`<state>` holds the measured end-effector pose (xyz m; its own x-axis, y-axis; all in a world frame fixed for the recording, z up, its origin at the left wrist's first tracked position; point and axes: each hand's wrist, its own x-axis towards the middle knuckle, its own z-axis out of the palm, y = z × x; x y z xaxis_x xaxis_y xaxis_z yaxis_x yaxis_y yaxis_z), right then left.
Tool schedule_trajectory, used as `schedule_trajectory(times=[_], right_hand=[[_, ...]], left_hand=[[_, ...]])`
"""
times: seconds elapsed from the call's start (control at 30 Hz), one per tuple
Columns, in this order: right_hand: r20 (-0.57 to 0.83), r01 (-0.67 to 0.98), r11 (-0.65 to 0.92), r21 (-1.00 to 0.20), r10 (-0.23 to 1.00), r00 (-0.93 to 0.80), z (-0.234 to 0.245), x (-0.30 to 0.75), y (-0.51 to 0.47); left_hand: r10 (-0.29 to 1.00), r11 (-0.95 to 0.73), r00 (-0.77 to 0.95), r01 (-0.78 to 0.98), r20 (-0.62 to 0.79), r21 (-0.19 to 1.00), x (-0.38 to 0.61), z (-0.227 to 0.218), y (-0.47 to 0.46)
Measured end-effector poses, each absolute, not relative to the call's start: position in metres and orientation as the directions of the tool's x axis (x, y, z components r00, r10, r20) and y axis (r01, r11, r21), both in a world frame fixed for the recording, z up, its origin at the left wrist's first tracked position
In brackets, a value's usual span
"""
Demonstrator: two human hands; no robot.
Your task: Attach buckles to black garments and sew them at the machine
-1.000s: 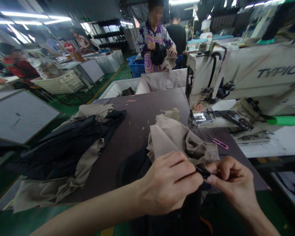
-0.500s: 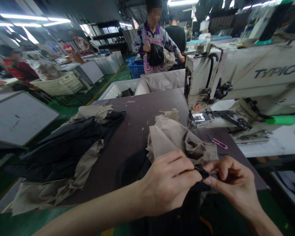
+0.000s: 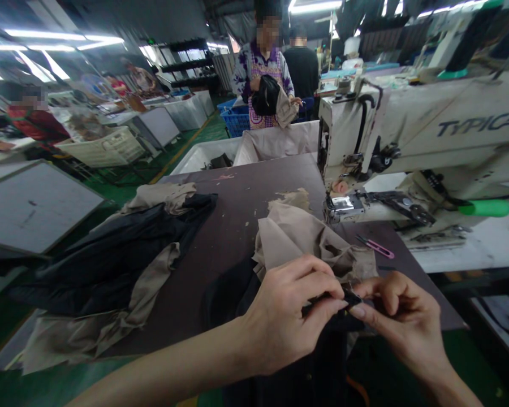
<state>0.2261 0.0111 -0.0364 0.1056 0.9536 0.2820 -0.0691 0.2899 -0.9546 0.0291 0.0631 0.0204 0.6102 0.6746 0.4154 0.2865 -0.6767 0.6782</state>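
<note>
Both hands meet at the front of the table over a dark fabric piece [image 3: 297, 367] joined with beige lining cloth [image 3: 290, 232]. My left hand [image 3: 292, 311] pinches a black edge of the fabric between thumb and fingers. Close beside it, my right hand [image 3: 407, 316] grips the same edge with thumb and forefinger, its other fingers curled. The dark part hangs down over the table's front edge, and the beige part lies crumpled beyond my hands. What exactly lies between the fingertips is partly covered. Pink thread snips [image 3: 377, 247] rest to the right of the cloth.
A sewing machine [image 3: 407, 130] stands at the right of the brown table [image 3: 237, 226]. Dark and beige fabric pieces [image 3: 123, 249] lie heaped at the left. Lined bins [image 3: 280, 138] stand behind the table. A co-worker [image 3: 265, 73] there holds black and beige cloth.
My left fingers have shifted slightly and opened a small gap over the black edge; both hands still hold it. The co-worker's outstretched hand has drawn back to the cloth.
</note>
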Motion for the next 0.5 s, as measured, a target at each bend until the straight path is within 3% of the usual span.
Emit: schedule_trajectory(times=[0.2,0.37,0.5], right_hand=[[0.319,-0.029,0.325,-0.945,0.938,0.136,-0.0394,0.2258,0.0087],[0.311,-0.037,0.319,-0.947,0.941,0.134,-0.0396,0.2253,0.0088],[0.316,-0.028,0.323,-0.946,0.939,0.136,-0.0395,0.2250,0.0078]], left_hand=[[0.813,-0.489,0.526,0.382,0.250,0.784,0.0267,0.0175,0.0609],[0.761,-0.462,0.628,0.345,0.165,0.817,0.0223,0.0195,0.0620],[0.735,-0.484,0.648,0.298,0.198,0.823,0.0206,0.0197,0.0636]])
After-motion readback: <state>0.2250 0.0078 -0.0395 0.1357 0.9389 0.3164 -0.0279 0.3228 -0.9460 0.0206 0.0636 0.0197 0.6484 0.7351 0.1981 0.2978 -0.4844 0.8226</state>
